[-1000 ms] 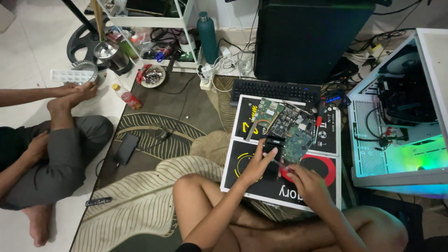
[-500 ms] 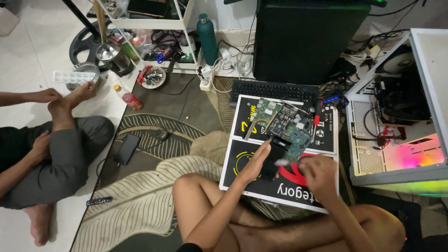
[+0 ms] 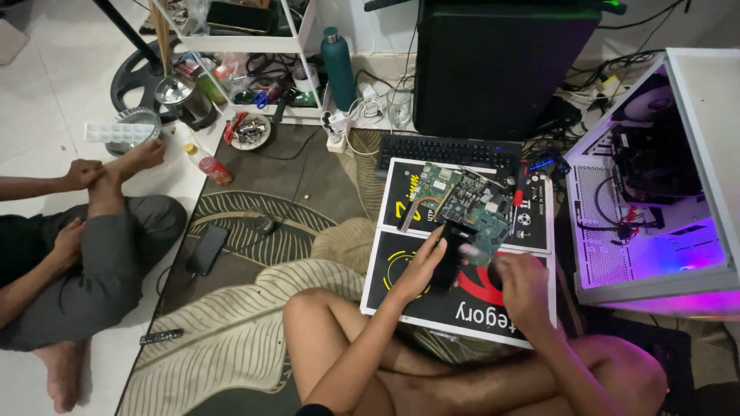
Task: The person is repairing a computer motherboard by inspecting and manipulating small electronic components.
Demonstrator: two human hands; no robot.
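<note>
A green circuit board [image 3: 470, 200] lies on a black flat box [image 3: 462, 304] in front of my crossed legs. My left hand [image 3: 420, 266] holds a black slab-like part [image 3: 451, 258] at the board's near edge. To its right, my right hand [image 3: 524, 285] is closed, resting on the box; whatever it holds is hidden by the fingers. A red-handled screwdriver [image 3: 521, 192] lies beside the board on the right.
A black keyboard [image 3: 447, 150] and a dark computer tower [image 3: 493, 62] stand behind the box. An open white computer case [image 3: 655, 192] with purple light is at the right. Another person [image 3: 77, 254] sits at the left; a phone [image 3: 206, 248] lies on the rug.
Both my hands have drawn slightly nearer to me along the box, and the black part has come off the board's edge with my left hand. The view shifted a little.
</note>
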